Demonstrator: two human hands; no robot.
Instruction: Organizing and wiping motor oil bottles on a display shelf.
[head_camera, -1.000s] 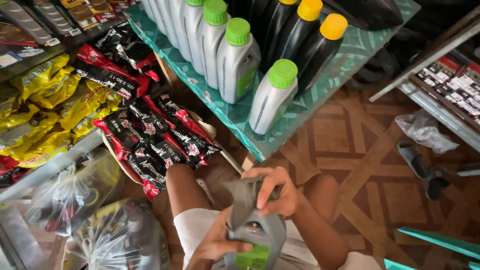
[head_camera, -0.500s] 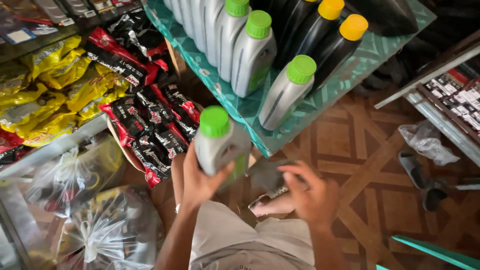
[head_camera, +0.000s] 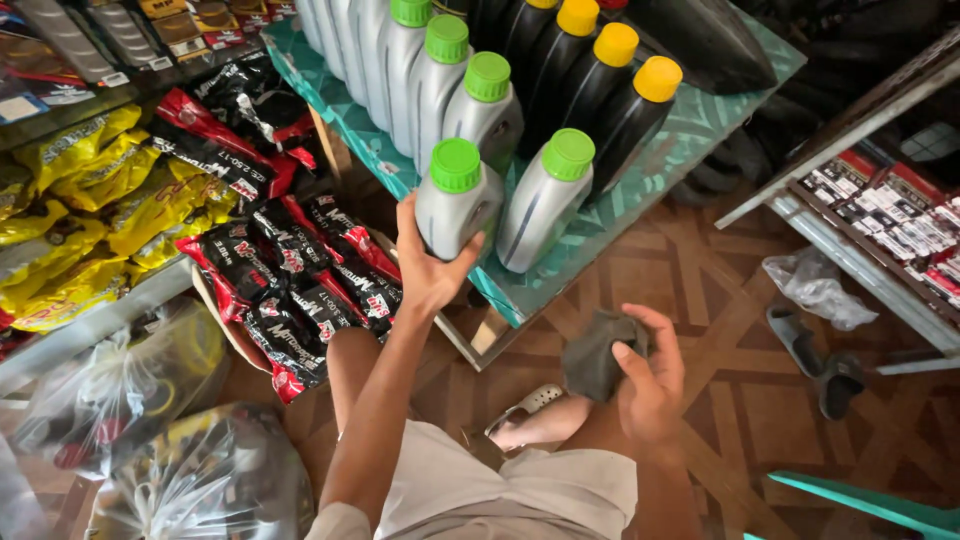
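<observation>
My left hand (head_camera: 425, 265) grips a grey plastic bottle with a green cap (head_camera: 455, 205) and holds it at the front edge of a low teal table (head_camera: 520, 295). Beside it stands another grey bottle with a green cap (head_camera: 545, 200). My right hand (head_camera: 650, 385) is closed around a crumpled dark grey cloth (head_camera: 595, 355) above my knee. Behind, rows of grey bottles with green caps (head_camera: 450, 90) and black bottles with yellow caps (head_camera: 620, 100) stand on the table.
Red-and-black packets (head_camera: 290, 270) and yellow packets (head_camera: 100, 220) crowd shelves on the left. Clear plastic bags (head_camera: 140, 430) lie at lower left. A sandal (head_camera: 830, 370) and a plastic bag (head_camera: 815, 290) lie on the wooden parquet floor. A metal rack (head_camera: 880, 230) stands right.
My left hand lifted the grey bottle from my lap up to the table edge beside the other bottle. My right hand bunched the cloth and stayed low.
</observation>
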